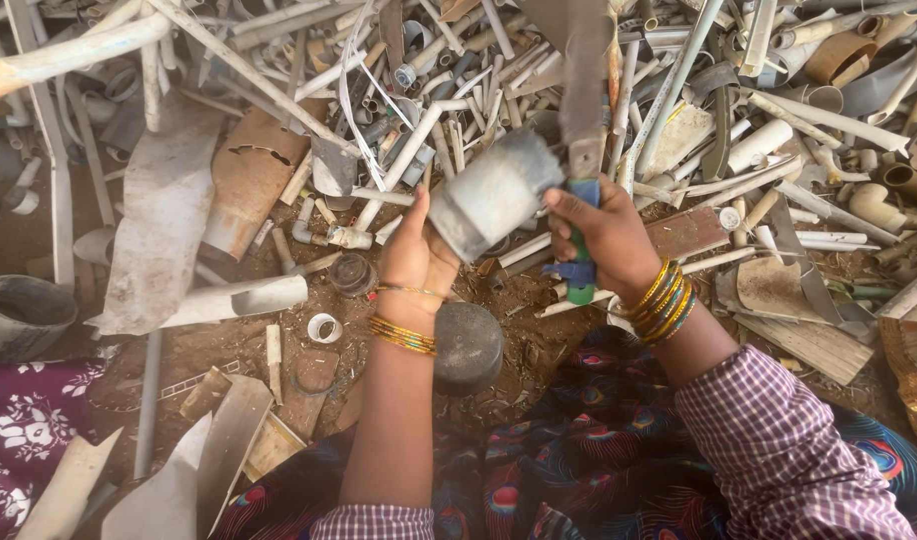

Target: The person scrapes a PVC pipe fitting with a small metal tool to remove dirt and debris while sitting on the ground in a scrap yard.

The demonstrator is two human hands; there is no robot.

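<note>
My left hand (415, 258) holds a short grey plastic pipe fitting (494, 192) up in front of me, its open end tilted toward the lower left. In my right hand (607, 235) is a long flat metal blade (585, 75) with a green and blue wrapped handle (579, 275); the blade points up and away, right beside the fitting. Gold bangles circle both wrists. A round dark stone (468, 345) sits on the dirt just below my hands.
A big heap of broken white and grey plastic pipes (679, 110) covers the ground ahead. A tan pipe piece (247, 180) and a bent grey sheet (164, 215) lie at left, a grey pipe mouth (19, 312) at far left, a small white ring (325, 327) near the stone.
</note>
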